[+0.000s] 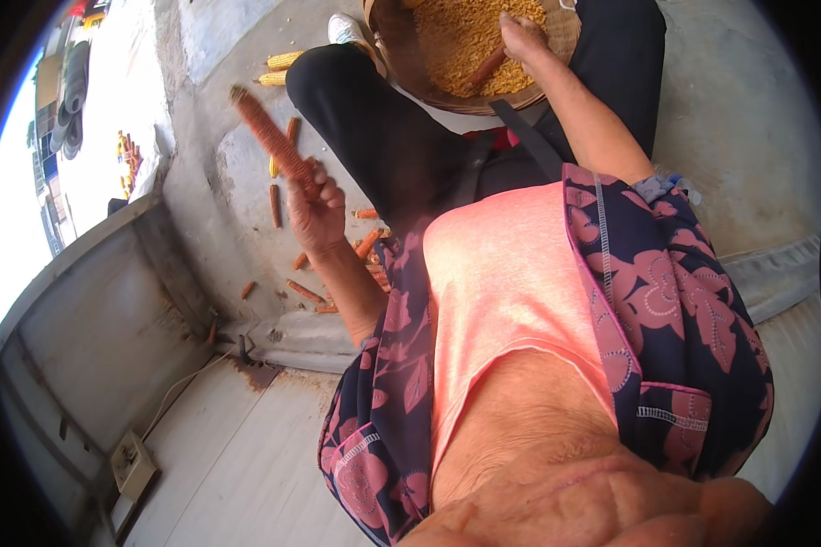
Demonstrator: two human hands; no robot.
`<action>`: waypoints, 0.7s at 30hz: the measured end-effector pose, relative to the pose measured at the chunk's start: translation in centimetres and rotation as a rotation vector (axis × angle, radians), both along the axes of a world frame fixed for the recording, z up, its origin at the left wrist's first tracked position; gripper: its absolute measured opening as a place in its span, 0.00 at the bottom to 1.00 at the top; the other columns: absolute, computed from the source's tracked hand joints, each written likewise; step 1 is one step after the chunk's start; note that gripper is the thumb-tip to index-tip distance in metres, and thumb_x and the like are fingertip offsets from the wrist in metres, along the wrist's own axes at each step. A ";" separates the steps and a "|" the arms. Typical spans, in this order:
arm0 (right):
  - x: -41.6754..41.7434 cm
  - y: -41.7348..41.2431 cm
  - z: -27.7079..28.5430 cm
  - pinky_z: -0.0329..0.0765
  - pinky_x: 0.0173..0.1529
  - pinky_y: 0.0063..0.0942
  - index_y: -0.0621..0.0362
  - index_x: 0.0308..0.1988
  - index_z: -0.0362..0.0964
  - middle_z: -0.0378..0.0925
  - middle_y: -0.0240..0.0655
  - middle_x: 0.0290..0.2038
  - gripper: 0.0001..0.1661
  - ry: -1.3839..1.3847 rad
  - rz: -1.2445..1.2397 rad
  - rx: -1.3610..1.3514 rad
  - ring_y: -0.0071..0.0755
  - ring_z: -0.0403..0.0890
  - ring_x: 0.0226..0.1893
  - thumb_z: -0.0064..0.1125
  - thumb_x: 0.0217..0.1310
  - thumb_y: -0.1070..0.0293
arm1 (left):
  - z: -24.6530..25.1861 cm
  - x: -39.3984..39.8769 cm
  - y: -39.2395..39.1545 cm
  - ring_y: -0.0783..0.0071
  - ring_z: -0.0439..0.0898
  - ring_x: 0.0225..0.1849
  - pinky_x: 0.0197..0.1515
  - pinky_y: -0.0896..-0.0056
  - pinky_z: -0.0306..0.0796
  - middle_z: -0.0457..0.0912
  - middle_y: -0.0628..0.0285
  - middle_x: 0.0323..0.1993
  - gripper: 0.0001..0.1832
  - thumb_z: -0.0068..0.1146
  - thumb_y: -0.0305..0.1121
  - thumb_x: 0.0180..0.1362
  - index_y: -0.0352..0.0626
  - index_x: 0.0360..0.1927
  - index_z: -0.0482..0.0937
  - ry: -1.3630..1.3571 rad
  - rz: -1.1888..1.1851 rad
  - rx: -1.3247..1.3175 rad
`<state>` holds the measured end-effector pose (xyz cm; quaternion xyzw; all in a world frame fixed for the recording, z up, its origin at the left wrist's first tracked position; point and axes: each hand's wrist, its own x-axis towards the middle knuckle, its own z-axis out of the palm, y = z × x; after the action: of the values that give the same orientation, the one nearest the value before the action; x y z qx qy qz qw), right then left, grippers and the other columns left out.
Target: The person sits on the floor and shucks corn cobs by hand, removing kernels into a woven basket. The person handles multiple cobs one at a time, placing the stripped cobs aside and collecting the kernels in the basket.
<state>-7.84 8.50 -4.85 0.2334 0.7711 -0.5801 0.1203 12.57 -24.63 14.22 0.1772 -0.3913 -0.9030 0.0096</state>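
Note:
My left hand (318, 208) is raised over the floor on the left, closed around the lower end of a reddish, bare corn cob (267, 130). The cob's other end points up and away to the left. In front of me, between my legs, a round woven basket (475, 104) holds many loose yellow corn kernels (445, 41). My right hand (525, 41) is over the basket's right part, its fingers closed on a second reddish corn cob (487, 68), which slants down to the left onto the kernels. The palm side of my right hand is hidden.
Two yellow ears of corn (284, 60) lie on the concrete floor beside my left knee. Several bare cobs (366, 244) are scattered near my left hip. A low wall (109, 294) rises at the left, with a socket box (133, 465) and cable below. More corn (128, 164) lies beyond it.

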 end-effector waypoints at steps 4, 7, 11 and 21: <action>0.1 -0.4 0.0 0.74 0.47 0.42 0.59 0.44 0.75 0.80 0.45 0.40 0.27 -0.017 0.090 0.005 0.43 0.79 0.41 0.47 0.64 0.46 | -6.1 8.0 -6.0 0.81 0.73 0.31 0.31 0.81 0.70 0.73 0.63 0.33 0.21 0.46 0.46 0.68 0.42 0.55 0.72 -0.235 0.470 0.108; 0.4 -0.6 0.8 0.74 0.46 0.41 0.59 0.43 0.76 0.80 0.42 0.37 0.25 -0.101 0.051 -0.067 0.40 0.79 0.39 0.48 0.64 0.48 | -10.6 17.4 -6.2 0.77 0.73 0.33 0.33 0.78 0.70 0.74 0.60 0.35 0.22 0.47 0.46 0.66 0.40 0.55 0.72 -0.736 0.730 -0.107; 0.4 0.1 2.2 0.72 0.31 0.34 0.59 0.32 0.73 0.75 0.33 0.25 0.20 -0.081 0.035 -0.158 0.29 0.74 0.24 0.50 0.65 0.52 | -13.3 28.7 -2.8 0.73 0.74 0.36 0.36 0.73 0.71 0.74 0.56 0.38 0.23 0.48 0.45 0.64 0.38 0.55 0.72 -1.371 0.735 -0.242; 0.9 0.3 1.9 0.66 0.19 0.29 0.60 0.33 0.72 0.71 0.31 0.20 0.17 -0.269 0.108 -0.140 0.25 0.68 0.14 0.49 0.64 0.56 | -17.8 26.0 0.8 0.62 0.76 0.43 0.43 0.62 0.73 0.75 0.47 0.46 0.27 0.51 0.43 0.59 0.31 0.55 0.70 -1.585 0.585 -0.365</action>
<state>-6.98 8.84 -2.96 0.2582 0.7172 -0.5885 0.2695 38.59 -23.84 -3.53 0.8441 -0.3599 -0.3975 -0.0056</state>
